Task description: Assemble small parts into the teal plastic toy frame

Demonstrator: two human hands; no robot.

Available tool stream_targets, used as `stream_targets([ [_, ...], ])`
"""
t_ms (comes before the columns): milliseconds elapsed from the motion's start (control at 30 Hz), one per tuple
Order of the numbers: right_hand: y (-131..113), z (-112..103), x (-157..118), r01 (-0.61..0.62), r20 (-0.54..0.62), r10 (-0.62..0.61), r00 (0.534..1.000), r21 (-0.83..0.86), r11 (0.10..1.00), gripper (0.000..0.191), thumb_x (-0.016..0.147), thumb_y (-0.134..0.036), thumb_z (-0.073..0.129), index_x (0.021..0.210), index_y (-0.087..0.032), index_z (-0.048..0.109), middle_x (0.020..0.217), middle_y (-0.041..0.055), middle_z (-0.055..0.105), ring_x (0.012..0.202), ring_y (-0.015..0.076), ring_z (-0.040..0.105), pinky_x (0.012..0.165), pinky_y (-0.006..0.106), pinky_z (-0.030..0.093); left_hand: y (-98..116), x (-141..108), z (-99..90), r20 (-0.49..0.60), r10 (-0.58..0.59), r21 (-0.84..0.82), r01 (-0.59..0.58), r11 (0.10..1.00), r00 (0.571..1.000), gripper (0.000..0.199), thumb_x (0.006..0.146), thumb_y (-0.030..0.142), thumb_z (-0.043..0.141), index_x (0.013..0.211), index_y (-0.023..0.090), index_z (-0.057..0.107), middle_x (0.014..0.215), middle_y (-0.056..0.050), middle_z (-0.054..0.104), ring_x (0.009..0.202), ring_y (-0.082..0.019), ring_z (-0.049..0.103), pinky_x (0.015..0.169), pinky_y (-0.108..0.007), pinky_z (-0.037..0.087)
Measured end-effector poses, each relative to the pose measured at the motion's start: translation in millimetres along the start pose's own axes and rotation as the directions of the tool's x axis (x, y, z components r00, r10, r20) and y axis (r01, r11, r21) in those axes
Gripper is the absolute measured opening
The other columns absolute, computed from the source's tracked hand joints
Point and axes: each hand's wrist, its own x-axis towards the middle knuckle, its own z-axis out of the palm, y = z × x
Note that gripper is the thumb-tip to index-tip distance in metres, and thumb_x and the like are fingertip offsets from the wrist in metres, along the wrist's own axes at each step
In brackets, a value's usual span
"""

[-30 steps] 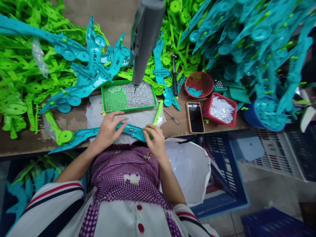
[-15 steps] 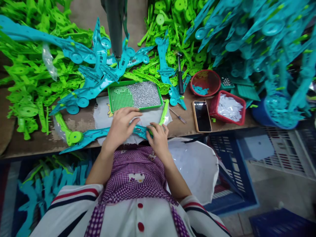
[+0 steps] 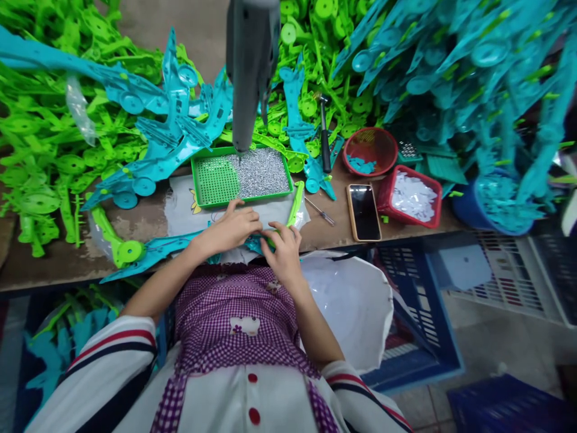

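The landmark is the green tray [image 3: 219, 180] on the tabletop [image 3: 148, 216], its right half covered with small silver pieces [image 3: 265, 171]. The blue plastic part [image 3: 155, 254] lies in front of the tray, along the tabletop's near edge, its left end beneath the disc of a light-green piece [image 3: 130, 251]. Left hand [image 3: 229, 231]: directly in front of the tray, over the part's middle, fingers curled; whether its grip is closed cannot be determined, contact being hidden. Right hand [image 3: 282, 246]: in front of the tray's right end, thumb and fingers bent about the part's right end, gripping it, bright green showing between them. A grey power tool [image 3: 250, 72] hangs above the tray. To the tray's right are a hammer [image 3: 324, 144], a small screwdriver [image 3: 325, 215], a phone [image 3: 363, 211], a red bowl [image 3: 392, 150] holding light-blue pieces and a red basket [image 3: 385, 201] holding white pieces. Light-green parts [image 3: 40, 144] are heaped to the tray's left.
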Motion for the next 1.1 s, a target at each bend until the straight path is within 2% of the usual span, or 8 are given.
stream_targets([
  [233,-1,0,1,0.024,0.067,-0.021,0.998,-0.041,0.999,0.017,0.096,-0.030,0.050,0.094,-0.023,0.066,0.120,0.0079,0.066,0.112,0.0215,0.059,0.110,0.048,0.025,-7,-7,1.9,0.066,0.095,-0.073,-0.090,0.993,0.993,0.038,0.082,-0.001,0.046,0.101,0.023,0.068,0.096,-0.003,0.069,0.099,-0.019,0.058,0.107,-0.046,0.026],
  [400,-1,-2,3,0.032,0.116,-0.026,0.993,-0.047,0.998,0.017,0.095,-0.028,0.050,0.092,-0.023,0.066,0.114,0.0071,0.066,0.111,0.0217,0.058,0.111,0.049,0.024,-7,-6,0.5,0.080,0.064,-0.056,-0.060,0.997,0.995,0.040,0.081,0.000,0.045,0.099,0.026,0.070,0.097,-0.003,0.069,0.102,-0.021,0.057,0.108,-0.048,0.024],
  [533,-1,-2,5,0.030,0.147,-0.022,0.989,-0.052,0.998,0.018,0.095,-0.026,0.050,0.089,-0.023,0.066,0.111,0.0066,0.066,0.112,0.0227,0.057,0.110,0.049,0.023,-4,-2,-2.4,0.111,0.052,-0.010,-0.051,0.999,0.992,0.034,0.082,0.002,0.050,0.092,0.027,0.071,0.095,-0.003,0.068,0.101,-0.022,0.057,0.105,-0.048,0.026],
  [667,0,-2,8,0.025,0.164,-0.015,0.986,-0.063,0.998,0.017,0.094,-0.024,0.050,0.088,-0.022,0.066,0.106,0.0060,0.066,0.108,0.0223,0.057,0.110,0.050,0.023,-2,3,-5.1,0.129,0.073,-0.017,-0.072,0.997,0.989,0.022,0.086,0.007,0.054,0.081,0.023,0.069,0.091,-0.005,0.066,0.098,-0.023,0.055,0.102,-0.048,0.029],
  [833,-3,-2,13,0.036,0.177,-0.020,0.984,-0.086,0.996,0.015,0.092,-0.024,0.051,0.085,-0.022,0.064,0.103,0.0057,0.068,0.106,0.0215,0.059,0.109,0.049,0.024,-1,9,-4.9,0.131,0.108,-0.022,-0.106,0.994,0.985,0.022,0.091,0.011,0.051,0.078,0.021,0.066,0.089,-0.005,0.063,0.098,-0.022,0.054,0.100,-0.047,0.032],
  [1000,-3,-4,12,0.028,0.188,-0.014,0.982,-0.074,0.997,0.016,0.093,-0.024,0.052,0.086,-0.022,0.066,0.104,0.0054,0.069,0.105,0.0213,0.060,0.109,0.050,0.025,1,9,-0.6,0.136,0.072,-0.020,-0.070,0.997,0.988,0.023,0.087,0.007,0.053,0.079,0.021,0.068,0.094,-0.005,0.065,0.104,-0.023,0.054,0.104,-0.049,0.029],
  [1100,1,-10,6,0.032,0.137,-0.029,0.990,-0.017,0.999,0.020,0.096,-0.028,0.049,0.093,-0.024,0.068,0.114,0.0066,0.068,0.115,0.0225,0.059,0.110,0.051,0.024,-2,0,1.4,0.059,-0.004,-0.033,0.006,0.999,0.998,0.029,0.086,0.004,0.050,0.089,0.024,0.071,0.107,-0.005,0.066,0.113,-0.023,0.053,0.105,-0.050,0.029],
])
